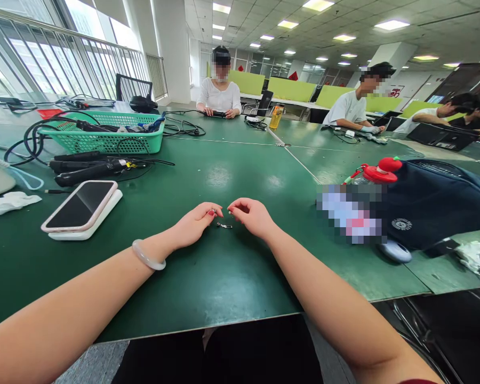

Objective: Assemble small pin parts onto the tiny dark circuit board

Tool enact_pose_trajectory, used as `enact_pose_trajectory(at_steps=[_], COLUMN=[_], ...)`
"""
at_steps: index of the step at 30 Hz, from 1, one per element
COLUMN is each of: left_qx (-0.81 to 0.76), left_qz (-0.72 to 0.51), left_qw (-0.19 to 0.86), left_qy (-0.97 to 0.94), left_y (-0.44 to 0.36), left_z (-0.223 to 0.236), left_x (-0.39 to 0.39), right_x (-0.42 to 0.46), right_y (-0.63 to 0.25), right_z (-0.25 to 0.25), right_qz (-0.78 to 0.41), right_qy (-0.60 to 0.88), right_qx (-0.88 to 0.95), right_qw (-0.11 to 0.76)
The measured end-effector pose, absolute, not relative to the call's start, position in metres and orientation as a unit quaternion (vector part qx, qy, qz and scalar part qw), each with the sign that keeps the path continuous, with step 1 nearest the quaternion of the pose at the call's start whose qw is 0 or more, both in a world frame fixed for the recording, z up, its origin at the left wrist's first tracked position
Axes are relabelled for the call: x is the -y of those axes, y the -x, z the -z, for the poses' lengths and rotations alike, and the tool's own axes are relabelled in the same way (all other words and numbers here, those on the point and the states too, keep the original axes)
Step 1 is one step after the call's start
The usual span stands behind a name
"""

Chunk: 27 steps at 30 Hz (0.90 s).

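Both my hands are raised slightly over the green tabletop [200, 288], fingertips close together but apart. My left hand [196, 221], with a pale bangle [148, 256] on its wrist, pinches something small near the thumb and forefinger; its kind is too small to tell. Thumb and forefinger of my right hand [252, 216] are pressed together on a tiny light-coloured piece that I cannot make out. Between and just below the hands, a small shiny metal piece with a dark part [224, 226] lies on the table.
At left are a phone [82, 205] on a white box, black cylindrical handles [92, 170] with cables and a green basket [104, 141]. At right lie a dark blue bag [436, 202], a red-lidded bottle [380, 173] and a mouse [395, 250]. Several people sit at the table beyond.
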<state>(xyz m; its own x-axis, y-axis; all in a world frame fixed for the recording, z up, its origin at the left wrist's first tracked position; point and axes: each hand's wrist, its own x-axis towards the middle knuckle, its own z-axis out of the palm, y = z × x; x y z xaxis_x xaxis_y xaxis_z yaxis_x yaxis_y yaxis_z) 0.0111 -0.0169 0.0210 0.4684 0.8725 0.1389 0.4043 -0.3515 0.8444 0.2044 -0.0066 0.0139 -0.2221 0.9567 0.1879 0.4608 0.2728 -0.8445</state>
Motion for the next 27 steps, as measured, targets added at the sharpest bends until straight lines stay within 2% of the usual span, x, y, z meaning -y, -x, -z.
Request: enact_pose_trajectory(at_steps=[4, 10, 19, 23, 27], left_qx=[-0.492, -0.488, -0.434, -0.434, -0.425], left_qz=[-0.340, -0.357, -0.389, -0.372, -0.338], left_qw=[0.375, 0.422, 0.536, 0.524, 0.470], left_qy=[-0.709, -0.676, -0.610, -0.632, -0.696], left_y=[-0.010, -0.011, -0.016, -0.016, -0.013], left_z=[-0.017, -0.018, -0.021, -0.017, -0.014], left_x=[0.010, 0.010, 0.013, 0.013, 0.015], right_x=[0.008, 0.012, 0.012, 0.014, 0.017], right_y=[-0.203, -0.197, -0.197, -0.195, -0.194], right_z=[-0.016, -0.017, -0.015, -0.014, -0.014], right_qz=[-0.403, -0.506, -0.502, -0.512, -0.465], right_qy=[0.487, 0.426, 0.412, 0.404, 0.409], right_qx=[0.661, 0.615, 0.627, 0.639, 0.680], right_qw=[0.404, 0.429, 0.429, 0.407, 0.392])
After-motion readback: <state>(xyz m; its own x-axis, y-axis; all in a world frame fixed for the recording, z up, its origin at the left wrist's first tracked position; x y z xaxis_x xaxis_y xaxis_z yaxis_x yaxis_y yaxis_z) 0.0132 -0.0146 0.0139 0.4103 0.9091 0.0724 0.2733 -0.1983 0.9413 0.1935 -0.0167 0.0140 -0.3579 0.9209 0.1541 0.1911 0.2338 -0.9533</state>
